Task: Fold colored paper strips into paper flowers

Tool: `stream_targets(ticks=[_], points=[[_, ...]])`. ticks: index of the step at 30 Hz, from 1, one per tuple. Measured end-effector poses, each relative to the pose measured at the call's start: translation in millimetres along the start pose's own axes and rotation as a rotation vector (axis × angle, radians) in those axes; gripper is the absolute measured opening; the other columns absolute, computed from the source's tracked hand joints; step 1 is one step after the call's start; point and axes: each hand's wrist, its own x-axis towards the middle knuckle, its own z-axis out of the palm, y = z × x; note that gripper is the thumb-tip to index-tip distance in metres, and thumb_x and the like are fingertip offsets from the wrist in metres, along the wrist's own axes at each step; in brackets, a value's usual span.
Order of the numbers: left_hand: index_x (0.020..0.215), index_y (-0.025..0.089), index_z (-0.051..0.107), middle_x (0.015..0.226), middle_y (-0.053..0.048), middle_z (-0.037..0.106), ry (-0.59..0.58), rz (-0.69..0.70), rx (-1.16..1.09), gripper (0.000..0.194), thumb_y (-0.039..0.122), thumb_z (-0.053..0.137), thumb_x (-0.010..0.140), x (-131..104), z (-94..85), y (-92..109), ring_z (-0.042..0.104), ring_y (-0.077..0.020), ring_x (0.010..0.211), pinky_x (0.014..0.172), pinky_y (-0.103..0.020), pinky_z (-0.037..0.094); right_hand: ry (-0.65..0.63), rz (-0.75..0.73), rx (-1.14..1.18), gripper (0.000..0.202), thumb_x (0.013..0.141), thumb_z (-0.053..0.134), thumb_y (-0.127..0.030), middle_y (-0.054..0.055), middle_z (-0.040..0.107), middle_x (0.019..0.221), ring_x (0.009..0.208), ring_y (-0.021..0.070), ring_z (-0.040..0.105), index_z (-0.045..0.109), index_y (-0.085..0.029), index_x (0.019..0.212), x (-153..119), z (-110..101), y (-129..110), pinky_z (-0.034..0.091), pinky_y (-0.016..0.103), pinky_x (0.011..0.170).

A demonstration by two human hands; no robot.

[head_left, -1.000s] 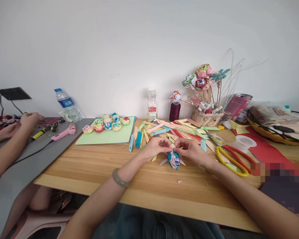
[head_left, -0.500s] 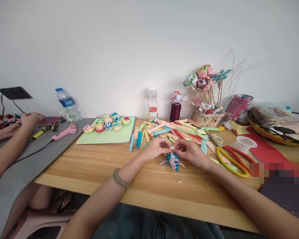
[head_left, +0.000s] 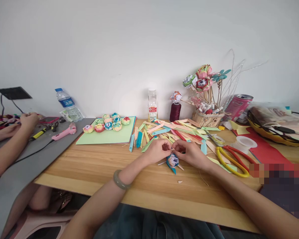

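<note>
Just above the wooden table [head_left: 94, 166], my left hand [head_left: 158, 150] and my right hand [head_left: 188, 151] meet with fingertips pinched together. Both are closed at the upper end of a small paper flower [head_left: 173, 160], blue outside with pale lilac folds inside, which hangs tilted below the fingers. Which part each hand pinches is partly hidden by the fingers. A thin thread [head_left: 203, 176] trails on the table under my right wrist. Behind my hands lies a heap of folded paper strips [head_left: 164, 127] in many colours. A tiny paper scrap [head_left: 180, 182] lies in front.
Yellow-and-red-handled scissors [head_left: 229, 161] and a white spool [head_left: 246, 142] lie right. Finished paper flowers [head_left: 109, 125] sit on a green sheet [head_left: 102, 138]. Behind stand a glue bottle [head_left: 152, 108], dark thread cone [head_left: 175, 112] and flower basket [head_left: 206, 118]. Another person's hands [head_left: 28, 120] are far left.
My fingertips have drawn closer together over the flower, and the pale piece between them now barely shows. The flower has turned slightly, its blue tip shifting left.
</note>
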Motion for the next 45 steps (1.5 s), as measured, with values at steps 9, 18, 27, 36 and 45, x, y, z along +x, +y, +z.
stream_targets(ticks=[9, 18, 27, 36, 45], points=[[0.086, 0.014, 0.055, 0.076, -0.001, 0.059, 0.072, -0.097, -0.385, 0.013, 0.022, 0.049, 0.077, 4.7, -3.5, 1.9, 0.056, -0.0081, 0.062, 0.062, -0.022, 0.045, 0.215, -0.137, -0.512, 0.015, 0.085, 0.041, -0.027, 0.002, 0.063, 0.063, 0.05, 0.0149, 0.053, 0.056, -0.022, 0.084, -4.9, -5.4, -2.6, 0.035, 0.025, 0.049], [0.075, 0.014, 0.06, 0.075, -0.002, 0.062, 0.184, -0.054, -0.34, 0.012, 0.022, 0.063, 0.067, 2.3, -0.8, 5.9, 0.057, -0.0113, 0.067, 0.065, -0.026, 0.048, 0.432, -0.354, -0.477, 0.014, 0.084, 0.047, -0.028, 0.01, 0.063, 0.093, 0.088, 0.0214, 0.057, 0.059, -0.022, 0.079, -4.9, -12.4, -14.3, 0.043, 0.033, 0.074], [0.072, 0.021, 0.059, 0.08, -0.006, 0.065, 0.384, 0.359, 0.222, 0.009, 0.016, 0.053, 0.075, -4.9, -2.8, 11.6, 0.058, -0.0183, 0.084, 0.08, -0.034, 0.044, 0.198, 0.065, 0.089, 0.034, 0.079, 0.049, -0.05, 0.0, 0.051, 0.061, 0.055, 0.0117, 0.042, 0.054, -0.019, 0.067, -1.2, -6.2, -24.7, 0.034, 0.024, 0.051], [0.077, 0.019, 0.053, 0.084, -0.005, 0.062, 0.397, 0.186, 0.018, 0.006, 0.024, 0.051, 0.079, -2.1, 2.4, 4.2, 0.058, -0.0168, 0.084, 0.078, -0.031, 0.045, 0.167, 0.119, 0.164, 0.036, 0.075, 0.054, -0.053, -0.002, 0.046, 0.057, 0.05, 0.0092, 0.036, 0.053, -0.018, 0.065, 2.4, -3.1, -17.9, 0.028, 0.024, 0.046], [0.08, 0.018, 0.049, 0.08, -0.001, 0.059, 0.329, 0.003, -0.29, 0.009, 0.026, 0.052, 0.078, 0.4, 5.4, -2.8, 0.057, -0.0106, 0.064, 0.063, -0.023, 0.045, 0.111, 0.151, 0.221, 0.035, 0.076, 0.054, -0.051, -0.004, 0.046, 0.05, 0.046, 0.0092, 0.038, 0.05, -0.018, 0.064, 1.9, -3.6, -16.4, 0.028, 0.024, 0.046]])
